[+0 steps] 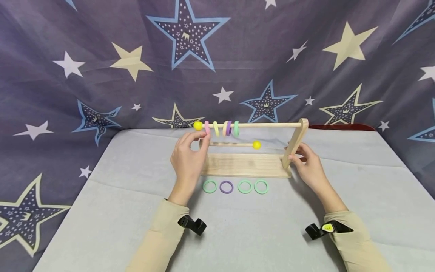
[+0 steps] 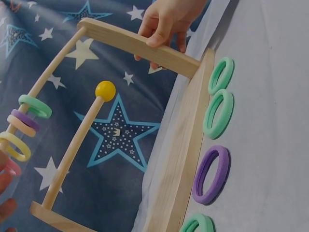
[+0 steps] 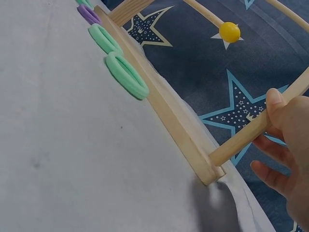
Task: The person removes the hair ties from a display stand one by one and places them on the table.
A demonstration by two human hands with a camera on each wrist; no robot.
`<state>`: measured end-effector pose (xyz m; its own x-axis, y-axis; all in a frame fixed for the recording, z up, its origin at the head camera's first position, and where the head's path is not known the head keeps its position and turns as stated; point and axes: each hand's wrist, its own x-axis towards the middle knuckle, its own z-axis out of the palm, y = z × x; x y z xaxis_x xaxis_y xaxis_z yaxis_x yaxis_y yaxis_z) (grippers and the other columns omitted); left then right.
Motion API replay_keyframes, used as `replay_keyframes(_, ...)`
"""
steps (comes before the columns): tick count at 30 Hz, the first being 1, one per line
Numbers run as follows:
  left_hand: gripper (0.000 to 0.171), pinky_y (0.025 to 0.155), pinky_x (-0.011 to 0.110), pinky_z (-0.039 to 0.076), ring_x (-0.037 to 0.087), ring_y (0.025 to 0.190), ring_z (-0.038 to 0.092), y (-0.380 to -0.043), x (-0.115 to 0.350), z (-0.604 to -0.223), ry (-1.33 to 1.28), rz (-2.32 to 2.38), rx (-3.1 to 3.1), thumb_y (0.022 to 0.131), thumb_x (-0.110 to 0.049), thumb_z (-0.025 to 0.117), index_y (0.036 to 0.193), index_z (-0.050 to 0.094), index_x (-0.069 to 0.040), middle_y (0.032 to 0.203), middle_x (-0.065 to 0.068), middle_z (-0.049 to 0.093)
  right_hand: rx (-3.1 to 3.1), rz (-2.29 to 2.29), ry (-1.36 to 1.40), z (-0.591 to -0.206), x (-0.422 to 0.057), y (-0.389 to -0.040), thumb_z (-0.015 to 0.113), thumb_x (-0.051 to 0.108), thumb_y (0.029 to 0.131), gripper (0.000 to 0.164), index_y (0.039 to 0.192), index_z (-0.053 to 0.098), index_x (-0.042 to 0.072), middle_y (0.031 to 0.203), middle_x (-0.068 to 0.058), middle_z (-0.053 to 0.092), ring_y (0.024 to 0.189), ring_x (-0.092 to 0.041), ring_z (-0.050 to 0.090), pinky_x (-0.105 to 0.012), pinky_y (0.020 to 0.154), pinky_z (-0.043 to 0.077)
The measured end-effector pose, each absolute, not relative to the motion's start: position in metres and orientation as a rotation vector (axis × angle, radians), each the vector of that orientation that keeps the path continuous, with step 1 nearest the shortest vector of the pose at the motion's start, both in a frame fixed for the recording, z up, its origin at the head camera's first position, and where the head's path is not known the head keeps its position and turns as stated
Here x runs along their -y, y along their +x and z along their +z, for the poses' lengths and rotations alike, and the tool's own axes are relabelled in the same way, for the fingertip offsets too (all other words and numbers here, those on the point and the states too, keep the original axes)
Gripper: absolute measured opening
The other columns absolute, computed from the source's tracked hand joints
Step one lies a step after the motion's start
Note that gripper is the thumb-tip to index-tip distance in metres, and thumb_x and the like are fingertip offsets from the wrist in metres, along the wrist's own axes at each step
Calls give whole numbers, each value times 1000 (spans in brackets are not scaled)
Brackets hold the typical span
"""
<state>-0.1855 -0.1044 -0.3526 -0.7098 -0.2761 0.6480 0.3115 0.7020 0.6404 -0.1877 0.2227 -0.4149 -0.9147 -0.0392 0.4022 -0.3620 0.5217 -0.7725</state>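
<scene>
A wooden rack stands on its flat base (image 1: 248, 165), with an upper rod (image 1: 268, 125) and a shorter lower rod (image 1: 234, 144). My left hand (image 1: 188, 156) pinches a pink ring (image 1: 207, 127) on the upper rod, close to the yellow ball (image 1: 198, 125) at its tip. Farther along that rod hang a yellow ring (image 1: 216, 129), a peach ring (image 2: 21, 125), a purple ring (image 1: 229, 128) and a green ring (image 1: 236, 129). The lower rod carries no rings and ends in a yellow ball (image 1: 256, 145). My right hand (image 3: 294, 145) grips the right upright (image 1: 295, 143) between thumb and fingers.
In front of the base lies a row of loose rings: a green ring (image 1: 210, 186) at the left, a purple ring (image 1: 226, 187), then two more green ones. A grey cloth (image 1: 102, 223) covers the table. A star-patterned curtain (image 1: 238, 49) hangs behind it.
</scene>
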Motion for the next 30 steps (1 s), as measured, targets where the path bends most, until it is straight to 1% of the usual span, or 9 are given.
replay_keyframes(3, 20, 66, 42, 47, 19, 85, 63, -186, 106, -352, -46, -974, 2137, 90, -37, 73, 94, 78, -18, 88, -2, 71, 2424, 1342, 335, -415, -223, -188, 66, 3, 92, 41, 132, 56, -2, 114, -22, 68, 100, 14, 50, -18, 76, 41)
replay_keyframes(6, 17, 67, 42, 48, 19, 86, 63, -185, 107, -350, -54, -972, 2134, 90, -33, 73, 94, 78, -17, 88, -1, 71, 2419, 1342, 337, -409, -221, -186, 66, -1, 91, 42, 131, 55, -5, 114, -24, 67, 99, 14, 49, -17, 76, 41)
replay_keyframes(10, 15, 68, 43, 48, 19, 87, 64, -184, 110, -347, -58, -974, 2118, 89, -29, 74, 95, 78, -16, 89, 1, 72, 2408, 1351, 340, -410, -220, -187, 66, -2, 91, 42, 131, 56, -5, 114, -24, 68, 99, 15, 49, -17, 76, 41)
replay_keyframes(12, 15, 68, 45, 49, 19, 87, 64, -184, 112, -345, -59, -971, 2106, 89, -28, 74, 96, 78, -16, 90, 2, 72, 2402, 1353, 347, -417, -224, -190, 66, 1, 92, 42, 132, 56, -3, 114, -22, 68, 100, 15, 50, -17, 76, 41)
replay_keyframes(21, 15, 68, 44, 48, 17, 88, 64, -183, 119, -342, -21, -949, 2101, 89, -30, 74, 97, 78, -19, 89, -1, 73, 2409, 1340, 359, -420, -226, -190, 65, 4, 94, 40, 132, 55, -3, 115, -21, 68, 101, 16, 49, -18, 76, 42)
replay_keyframes(30, 17, 67, 45, 47, 16, 88, 64, -183, 124, -341, 6, -957, 2103, 89, -34, 75, 97, 78, -19, 89, -2, 73, 2418, 1335, 353, -419, -226, -191, 65, 3, 93, 41, 132, 55, -2, 114, -20, 69, 99, 17, 49, -19, 76, 41)
